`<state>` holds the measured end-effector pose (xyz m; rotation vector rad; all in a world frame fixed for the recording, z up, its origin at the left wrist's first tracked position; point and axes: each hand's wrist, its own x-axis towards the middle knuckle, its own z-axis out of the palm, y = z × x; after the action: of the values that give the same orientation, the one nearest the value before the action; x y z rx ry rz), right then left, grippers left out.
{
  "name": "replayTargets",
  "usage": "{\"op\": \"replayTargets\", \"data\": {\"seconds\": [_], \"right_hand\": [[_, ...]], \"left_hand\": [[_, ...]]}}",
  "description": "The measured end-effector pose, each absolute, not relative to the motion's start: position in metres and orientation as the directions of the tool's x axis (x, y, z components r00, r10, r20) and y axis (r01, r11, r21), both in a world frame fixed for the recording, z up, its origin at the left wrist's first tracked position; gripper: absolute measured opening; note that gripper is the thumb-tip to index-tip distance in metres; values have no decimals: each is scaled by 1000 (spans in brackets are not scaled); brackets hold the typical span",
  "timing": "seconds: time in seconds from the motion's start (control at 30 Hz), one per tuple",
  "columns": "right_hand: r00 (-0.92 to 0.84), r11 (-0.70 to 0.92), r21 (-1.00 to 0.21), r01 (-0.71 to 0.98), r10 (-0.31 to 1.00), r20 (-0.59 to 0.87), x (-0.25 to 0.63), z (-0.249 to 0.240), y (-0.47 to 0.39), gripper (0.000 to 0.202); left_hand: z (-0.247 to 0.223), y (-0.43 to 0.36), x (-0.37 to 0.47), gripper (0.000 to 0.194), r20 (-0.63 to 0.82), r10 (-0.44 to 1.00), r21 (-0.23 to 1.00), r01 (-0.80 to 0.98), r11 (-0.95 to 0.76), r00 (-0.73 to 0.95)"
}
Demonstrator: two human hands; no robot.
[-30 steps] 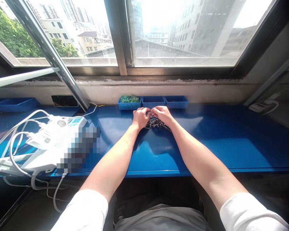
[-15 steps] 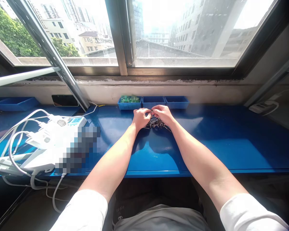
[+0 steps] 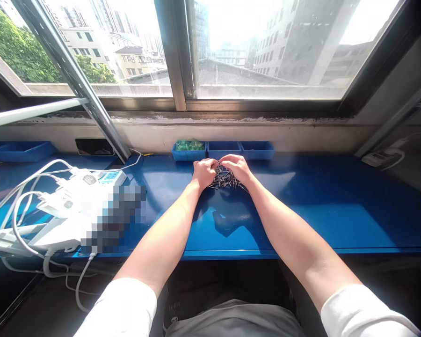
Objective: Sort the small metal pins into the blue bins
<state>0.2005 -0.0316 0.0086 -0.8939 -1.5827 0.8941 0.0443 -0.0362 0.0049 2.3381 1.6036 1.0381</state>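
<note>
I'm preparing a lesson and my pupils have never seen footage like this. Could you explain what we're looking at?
There is no machine here: a person works with two bare hands. The camera sits on their head, looking forward and down, so their own arms reach away from you.

The left hand and right hand come together over a pile of thin, dark pieces on a blue tabletop. Whatever the fingertips may be pinching is too small to make out.

Behind stand three blue bins; the leftmost contains green pieces. White plugs and cables crowd the left side.
</note>
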Motion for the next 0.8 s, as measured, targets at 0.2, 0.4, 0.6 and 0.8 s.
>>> {"op": "replayTargets", "data": {"seconds": [0.2,0.4,0.6,0.8], "right_hand": [[-139,449,-880,156,892,431,201,6,-27,25],[-69,453,-650,611,848,526,204,3,-21,38],[-66,258,-380,888,891,449,204,4,-20,65],[-45,179,-345,922,931,363,209,-2,-12,77]], "left_hand": [[6,-37,46,32,453,872,456,793,-405,185],[5,-34,44,33,456,889,479,831,-284,42],[3,-31,42,31,437,899,485,844,-228,-8],[-1,-28,42,30,423,906,503,832,-234,-1]]}}
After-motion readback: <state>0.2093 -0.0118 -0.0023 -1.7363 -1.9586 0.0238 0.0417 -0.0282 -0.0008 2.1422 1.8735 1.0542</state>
